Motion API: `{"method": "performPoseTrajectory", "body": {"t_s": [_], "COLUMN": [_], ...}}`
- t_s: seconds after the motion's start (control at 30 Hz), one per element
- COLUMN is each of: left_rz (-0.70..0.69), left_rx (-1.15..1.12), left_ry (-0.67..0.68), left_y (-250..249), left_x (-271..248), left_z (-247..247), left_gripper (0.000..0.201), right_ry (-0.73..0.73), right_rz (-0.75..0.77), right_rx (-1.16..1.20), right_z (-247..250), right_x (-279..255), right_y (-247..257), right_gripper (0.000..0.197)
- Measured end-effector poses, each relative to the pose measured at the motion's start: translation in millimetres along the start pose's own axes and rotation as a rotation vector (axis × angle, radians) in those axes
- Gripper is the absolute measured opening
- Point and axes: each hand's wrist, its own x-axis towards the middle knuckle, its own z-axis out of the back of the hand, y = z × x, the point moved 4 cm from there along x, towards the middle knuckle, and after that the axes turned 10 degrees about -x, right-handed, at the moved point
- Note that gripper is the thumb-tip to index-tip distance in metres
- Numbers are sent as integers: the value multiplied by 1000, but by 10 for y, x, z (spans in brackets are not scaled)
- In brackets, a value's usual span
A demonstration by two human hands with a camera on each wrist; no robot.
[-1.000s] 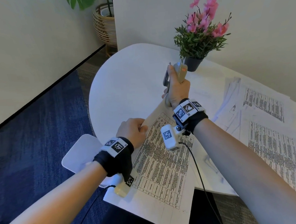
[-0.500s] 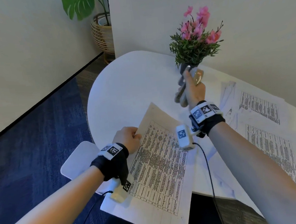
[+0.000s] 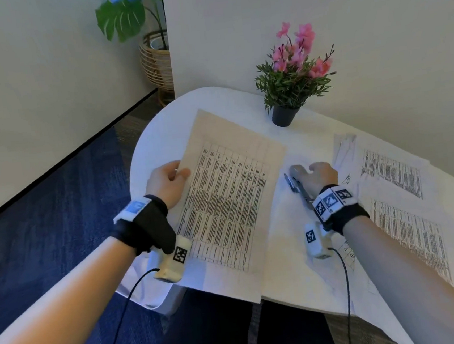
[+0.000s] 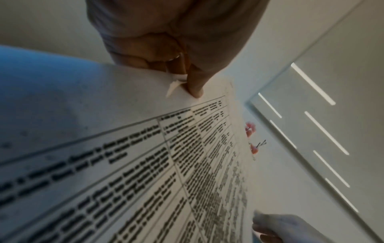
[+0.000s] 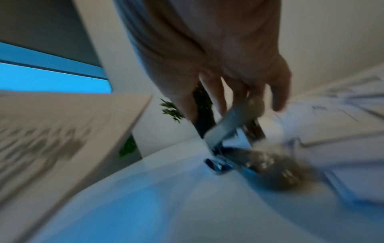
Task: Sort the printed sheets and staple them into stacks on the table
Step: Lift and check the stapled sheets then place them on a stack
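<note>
A stack of printed sheets (image 3: 231,199) with a dense table on top is held tilted above the white table (image 3: 213,101). My left hand (image 3: 180,173) pinches its left edge between thumb and fingers; the left wrist view shows the pinch (image 4: 187,82) on the stack (image 4: 145,164). To the right, my right hand (image 3: 310,169) lies over a grey and chrome stapler (image 3: 295,184) down at the table top. In the blurred right wrist view its fingers (image 5: 216,102) wrap the stapler's upper arm (image 5: 228,129). Loose printed sheets (image 3: 396,183) lie further right.
A pink potted flower (image 3: 284,115) stands at the table's back by the wall. A white seat (image 3: 149,295) sits below my left wrist. A leafy plant in a wicker basket (image 3: 154,62) stands on the floor at the back left. Blue carpet covers the left.
My right hand carried the stapler from the stack's far corner to the right and down to the table. My left hand lifted the stack and swung it further over the table.
</note>
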Motion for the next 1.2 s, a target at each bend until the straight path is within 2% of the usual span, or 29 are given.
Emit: {"method": "performPoseTrajectory", "body": {"t_s": [0.03,0.07,0.1,0.13,0.2,0.23,0.3,0.33,0.4,0.47,0.5,0.57,0.6,0.67,0.77,0.83,0.9,1.0,1.07,1.13,1.2], "left_rz": [-23,-39,-45,-46,-36,-25,7,32,104,221,262,282,282,260,180,182,165,89,21,-52,-54], "left_rx": [-53,-97,-140,-166,-222,-264,-343,-353,-175,135,197,127,61,5,107,144,318,723,914,1019,1072], "left_ry": [-11,-27,-48,-74,-131,-154,-172,-153,-36,122,184,214,172,70,-20,-68,-76,-70,-9,157,297], "left_y": [-67,-141,-202,-268,-348,-368,-367,-359,-234,60,215,345,318,218,25,-43,-63,-64,-31,39,131], "left_x": [26,46,80,112,187,221,257,228,127,7,-25,-30,26,258,703,954,1156,1297,1249,1118,969], "left_z": [24,48,73,89,114,119,99,59,-63,-195,-242,-270,-246,-163,-6,97,177,184,65,-187,-397], "left_gripper": [27,27,27,27,25,25,28,29,31,48,53,47,43,48,54,53,55,76,85,70,52], "right_ry": [-76,-68,48,239,537,584,473,413,359,344,339,353,367,363,268,200,152,149,193,257,264], "right_rz": [51,92,112,115,104,134,193,184,146,78,43,19,26,38,107,143,136,42,12,6,16], "right_rx": [157,341,530,703,797,788,752,770,853,890,873,803,770,745,628,452,204,-29,-146,-229,-242], "right_z": [66,93,33,-53,-281,-367,-497,-526,-549,-559,-550,-506,-465,-359,-125,43,191,342,362,341,336], "right_x": [-102,-226,-346,-485,-716,-785,-843,-844,-815,-737,-711,-664,-660,-665,-647,-607,-560,-541,-560,-612,-661], "right_y": [58,121,186,242,278,286,275,269,247,191,157,98,75,12,-204,-432,-705,-1115,-1313,-1423,-1458], "right_gripper": [48,53,57,63,64,54,17,7,16,19,20,21,22,21,21,21,25,39,48,53,51]}}
